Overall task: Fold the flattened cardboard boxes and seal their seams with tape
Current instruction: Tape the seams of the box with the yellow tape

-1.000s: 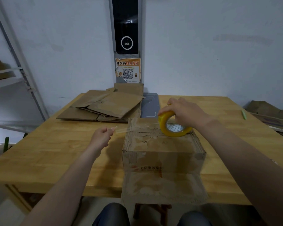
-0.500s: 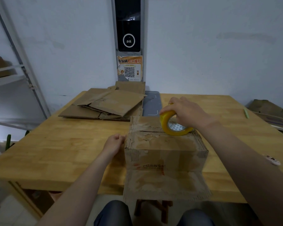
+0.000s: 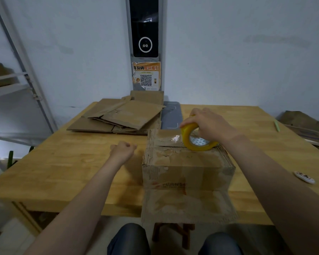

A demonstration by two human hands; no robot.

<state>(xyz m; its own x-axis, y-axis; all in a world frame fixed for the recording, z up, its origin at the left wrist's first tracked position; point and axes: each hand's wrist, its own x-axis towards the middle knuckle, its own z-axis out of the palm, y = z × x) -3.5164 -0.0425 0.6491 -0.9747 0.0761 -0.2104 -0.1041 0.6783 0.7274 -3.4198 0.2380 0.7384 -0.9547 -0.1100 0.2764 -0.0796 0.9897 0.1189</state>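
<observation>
Since a second ago the left hand has drawn in from its outstretched pull and now sits curled into a loose fist just beside the box's left wall — whether its grip pinches the tape end I cannot tell. The right hand has hardly shifted; its grip is closed around the yellow tape roll, which rests on top of the folded box, toward the far right of the lid. A shiny strip of tape lies across the far half of the top, along the seam between the flaps.

The box stands at the near edge of the table, with one loose flap hanging down over the edge toward the knees. The remaining flattened cardboard boxes are stacked well apart at the far side.

The risk, as I judge it, is in the tape — if the left end is not pressed firmly down the side wall, the strip may lift or wrinkle. Pulling the roll hard could also drag the light box off the near edge.
</observation>
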